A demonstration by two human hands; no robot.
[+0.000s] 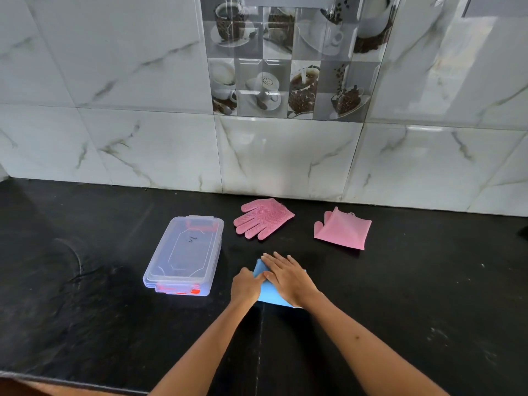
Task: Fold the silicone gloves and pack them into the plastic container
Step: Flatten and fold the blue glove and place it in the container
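Observation:
A blue silicone glove (270, 291) lies folded on the black counter, mostly covered by my hands. My right hand (287, 274) presses flat on top of it with fingers spread. My left hand (245, 285) grips its left edge. Two pink silicone gloves lie farther back: one (261, 218) spread flat with its bristled palm up, the other (343, 228) folded over, to its right. The clear plastic container (184, 254) with its lid on and red latches stands to the left of my hands.
The black stone counter (100, 295) runs up to a marble-tiled wall (143, 138) right behind the pink gloves. The counter's front edge (71, 380) crosses the lower left. A dark object (524, 232) peeks in at the right edge.

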